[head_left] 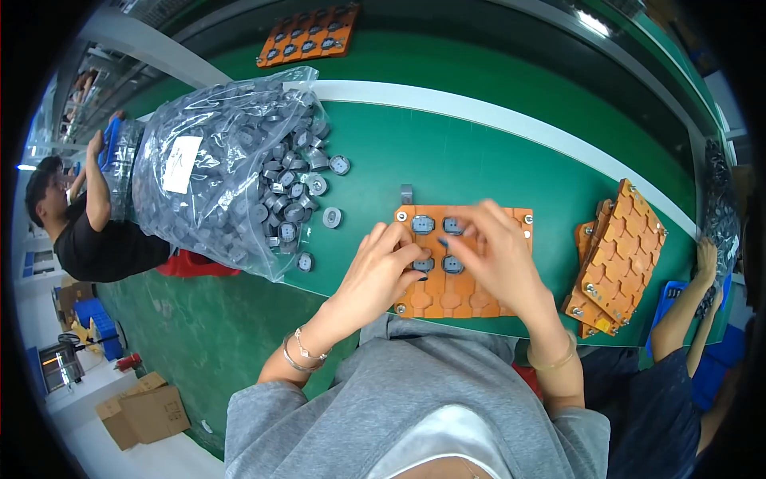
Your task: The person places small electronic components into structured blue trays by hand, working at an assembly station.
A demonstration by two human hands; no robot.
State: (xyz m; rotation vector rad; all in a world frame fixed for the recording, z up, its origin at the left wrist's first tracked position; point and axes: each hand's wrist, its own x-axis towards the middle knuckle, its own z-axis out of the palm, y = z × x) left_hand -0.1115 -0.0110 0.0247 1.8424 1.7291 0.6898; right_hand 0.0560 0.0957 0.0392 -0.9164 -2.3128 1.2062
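An orange fixture plate (479, 300) with shaped pockets lies in front of me on the green table. Several small grey round parts sit in its pockets, one of them (423, 224) in the far row. My left hand (375, 267) is closed, thumb and forefinger pinching a grey round part (425, 264) at the plate's left side. Over the right half of the plate is my right hand (503, 254), partly blurred, with thumb and fingers apart. Near its thumb is another grey part (453, 264). One grey part (407, 194) stands just past the plate's far edge.
A big clear bag (215, 160) of grey parts lies at left, several spilled beside it, including a loose part (331, 217). Stacked orange plates (618, 255) stand at right. Past a white rail (447, 102) is a filled plate (309, 38). Other people work at both sides.
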